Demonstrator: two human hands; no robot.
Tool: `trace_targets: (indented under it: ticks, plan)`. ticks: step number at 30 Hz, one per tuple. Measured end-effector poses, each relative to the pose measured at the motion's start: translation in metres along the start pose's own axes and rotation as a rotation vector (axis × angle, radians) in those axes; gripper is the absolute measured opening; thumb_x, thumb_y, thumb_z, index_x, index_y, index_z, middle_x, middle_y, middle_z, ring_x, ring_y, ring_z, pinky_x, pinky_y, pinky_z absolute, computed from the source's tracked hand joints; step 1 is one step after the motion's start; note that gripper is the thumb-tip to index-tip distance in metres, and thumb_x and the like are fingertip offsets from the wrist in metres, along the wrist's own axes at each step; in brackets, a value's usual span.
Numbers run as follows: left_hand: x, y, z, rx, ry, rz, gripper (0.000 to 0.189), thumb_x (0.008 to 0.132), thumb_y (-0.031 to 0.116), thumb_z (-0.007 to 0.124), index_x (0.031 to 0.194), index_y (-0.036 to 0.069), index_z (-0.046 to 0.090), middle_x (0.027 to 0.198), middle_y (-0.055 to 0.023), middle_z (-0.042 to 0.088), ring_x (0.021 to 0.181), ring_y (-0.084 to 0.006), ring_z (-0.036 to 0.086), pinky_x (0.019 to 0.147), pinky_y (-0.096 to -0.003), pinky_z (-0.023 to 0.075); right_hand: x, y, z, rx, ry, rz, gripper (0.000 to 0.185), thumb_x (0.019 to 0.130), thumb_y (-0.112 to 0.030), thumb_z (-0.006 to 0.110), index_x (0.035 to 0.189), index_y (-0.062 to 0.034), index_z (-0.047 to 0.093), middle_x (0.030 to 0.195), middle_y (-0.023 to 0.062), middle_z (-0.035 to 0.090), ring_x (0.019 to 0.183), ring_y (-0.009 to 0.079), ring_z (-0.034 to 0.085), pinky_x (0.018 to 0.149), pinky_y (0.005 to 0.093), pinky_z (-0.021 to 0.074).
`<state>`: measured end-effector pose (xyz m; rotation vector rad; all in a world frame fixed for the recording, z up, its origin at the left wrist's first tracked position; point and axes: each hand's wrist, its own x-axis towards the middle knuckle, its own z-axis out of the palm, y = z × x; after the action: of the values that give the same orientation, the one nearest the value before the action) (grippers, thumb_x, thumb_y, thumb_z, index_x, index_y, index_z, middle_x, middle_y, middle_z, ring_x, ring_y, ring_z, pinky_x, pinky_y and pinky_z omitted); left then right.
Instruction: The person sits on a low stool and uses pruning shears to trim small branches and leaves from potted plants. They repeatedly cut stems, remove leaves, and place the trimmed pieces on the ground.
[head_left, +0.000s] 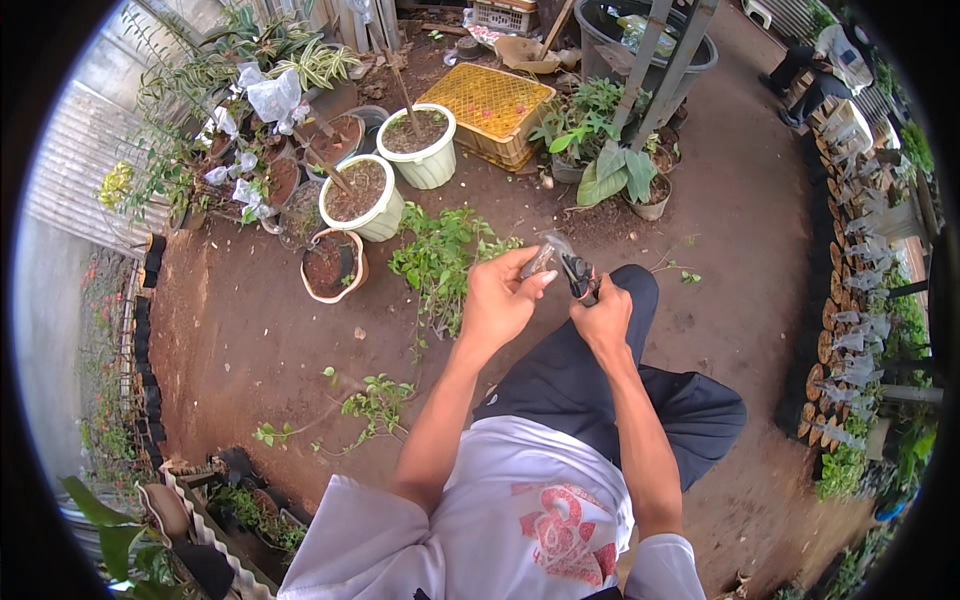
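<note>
In front of my chest, my left hand (504, 289) pinches a small piece of clear plastic (541, 259) between thumb and fingers. Close on its right, my right hand (602, 311) grips a black tool with reddish edges (579, 276), which looks like pruning shears; its upper end is beside the plastic, and whether the two touch is unclear. Left of my left hand, a heap of cut leafy stems (442, 262) lies on the soil. More leafy cuttings (375, 405) lie beside my left forearm.
White pots with bare stems (364, 196) and a brown-rimmed pot (334, 266) stand ahead to the left. A yellow plastic crate (487, 109) is beyond them. Potted leafy plants (600, 161) stand by metal posts. A seated person (825, 67) is far right, near rows of bagged plants (855, 330).
</note>
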<state>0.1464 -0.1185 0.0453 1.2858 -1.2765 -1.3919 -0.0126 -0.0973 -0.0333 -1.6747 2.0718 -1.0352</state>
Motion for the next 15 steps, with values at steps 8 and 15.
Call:
trace_targets:
  ticks: [8, 15]
  plan:
    - [-0.006, -0.004, -0.007, 0.203, 0.106, 0.488, 0.029, 0.080, -0.006, 0.067, 0.109, -0.006, 0.065, 0.091, -0.0123, 0.068, 0.078, -0.0131, 0.064, 0.066, -0.0254, 0.0518, -0.010, 0.016, -0.005, 0.495, -0.189, 0.466, 0.036, 0.088, -0.026, 0.067, 0.065, -0.0020, 0.051, 0.051, -0.0018, 0.042, 0.045, 0.0077, 0.039, 0.044, 0.0330, 0.0322]
    - [-0.012, 0.009, 0.006, 0.336, 0.163, 0.950, 0.035, 0.072, -0.015, 0.067, 0.105, -0.005, 0.067, 0.092, -0.0164, 0.069, 0.080, -0.0243, 0.067, 0.069, -0.0304, 0.0535, -0.040, -0.006, -0.068, 0.876, -0.153, 0.666, 0.031, 0.093, -0.022, 0.063, 0.070, -0.0065, 0.050, 0.054, -0.0025, 0.045, 0.044, 0.0061, 0.041, 0.040, 0.0242, 0.0324]
